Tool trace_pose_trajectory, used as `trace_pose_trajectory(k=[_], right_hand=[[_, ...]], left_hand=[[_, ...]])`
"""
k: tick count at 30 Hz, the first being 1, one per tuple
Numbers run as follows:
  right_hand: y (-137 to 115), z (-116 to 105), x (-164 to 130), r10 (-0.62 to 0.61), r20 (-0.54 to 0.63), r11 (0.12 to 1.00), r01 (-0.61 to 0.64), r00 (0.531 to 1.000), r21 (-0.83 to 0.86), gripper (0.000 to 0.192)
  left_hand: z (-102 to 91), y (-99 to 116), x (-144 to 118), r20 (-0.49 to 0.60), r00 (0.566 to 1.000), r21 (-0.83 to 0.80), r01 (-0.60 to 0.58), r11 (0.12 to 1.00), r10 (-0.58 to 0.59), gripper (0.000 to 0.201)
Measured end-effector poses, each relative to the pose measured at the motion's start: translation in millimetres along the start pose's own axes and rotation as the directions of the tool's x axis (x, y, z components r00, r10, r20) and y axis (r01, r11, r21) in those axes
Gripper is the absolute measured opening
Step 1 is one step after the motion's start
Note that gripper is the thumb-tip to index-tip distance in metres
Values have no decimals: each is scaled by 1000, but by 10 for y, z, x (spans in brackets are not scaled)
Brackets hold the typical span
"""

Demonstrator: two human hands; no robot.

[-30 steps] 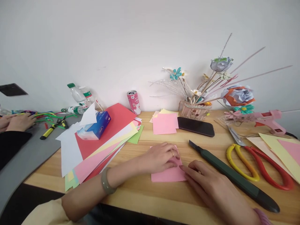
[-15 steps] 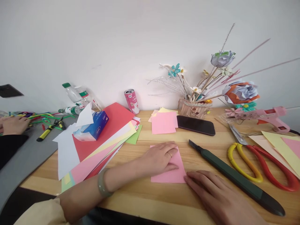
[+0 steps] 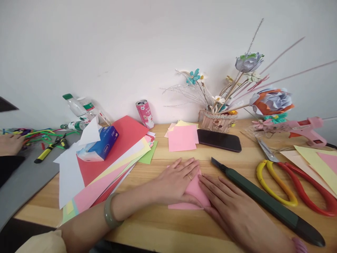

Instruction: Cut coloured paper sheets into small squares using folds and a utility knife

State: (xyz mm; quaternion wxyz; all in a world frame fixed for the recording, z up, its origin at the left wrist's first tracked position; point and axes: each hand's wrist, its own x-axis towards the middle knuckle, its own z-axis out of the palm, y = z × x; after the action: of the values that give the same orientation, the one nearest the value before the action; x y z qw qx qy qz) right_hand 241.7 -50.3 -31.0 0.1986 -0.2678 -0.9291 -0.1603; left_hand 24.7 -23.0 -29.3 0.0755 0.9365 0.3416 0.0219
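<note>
- The wall point(image 3: 118, 42) is lit softly and evenly.
- Faint, soft-edged shadows are cast behind the flowers point(image 3: 273, 101) and bottles point(image 3: 75, 107).
- Small lettering on the can point(image 3: 145, 114) is slightly blurred.
- The scissors point(image 3: 268, 154) are stretched by wide-angle distortion.

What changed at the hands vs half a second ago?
The right hand moved forward and slightly left: its fingertips were at the near right corner of the pink square sheet; now its straightened fingers lie along the right edge. The left hand stays on the sheet, fingers now more spread. Utility knife, scissors and phone stayed put.
</note>
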Motion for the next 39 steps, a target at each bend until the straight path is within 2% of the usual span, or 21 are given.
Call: trace_pose_trajectory(k=[3,6,9,11,14,17,21,26,31,33,35,38,39], right_hand=[[-13,14,-38,-40,1,999,40,999,-24,36],[-17,9,-44,-71,-4,995,71,997,-67,39],[1,-2,-11,-92,-21,992,90,996,-93,39],[23,-21,40,-98,-38,991,94,994,-95,37],[48,-52,167,-131,-53,989,127,990,-74,38],[30,-25,316,-185,-53,983,184,981,-20,40],[-38,142,416,-240,12,970,240,971,28,48],[-55,324,363,-193,98,977,182,976,114,54],[-28,401,317,-167,151,971,136,974,199,60],[-30,414,311,-155,154,972,123,976,199,59],[-37,401,312,-126,167,972,88,978,217,54],[-38,337,332,-72,217,951,1,974,311,49],[-32,316,340,-59,237,936,-29,970,351,49]], left_hand=[[3,-10,-9,-82,995,45,56,997,-52,95],[52,58,-124,-265,962,142,108,984,-68,78],[143,235,-358,-486,874,240,103,965,28,39],[194,372,-522,-571,820,271,141,952,41,24],[209,510,-686,-516,855,319,131,939,57,21],[190,540,-736,-464,882,354,104,929,78,26],[230,516,-723,-506,859,358,127,925,77,31],[368,493,-707,-605,795,319,188,929,47,24],[458,491,-722,-543,839,336,167,927,46,25],[402,473,-734,-535,844,304,150,941,38,25],[251,411,-738,-474,880,237,89,967,35,24],[-78,213,-686,-241,969,39,-39,998,48,27],[-175,132,-644,-185,982,-2,-50,999,49,27]])
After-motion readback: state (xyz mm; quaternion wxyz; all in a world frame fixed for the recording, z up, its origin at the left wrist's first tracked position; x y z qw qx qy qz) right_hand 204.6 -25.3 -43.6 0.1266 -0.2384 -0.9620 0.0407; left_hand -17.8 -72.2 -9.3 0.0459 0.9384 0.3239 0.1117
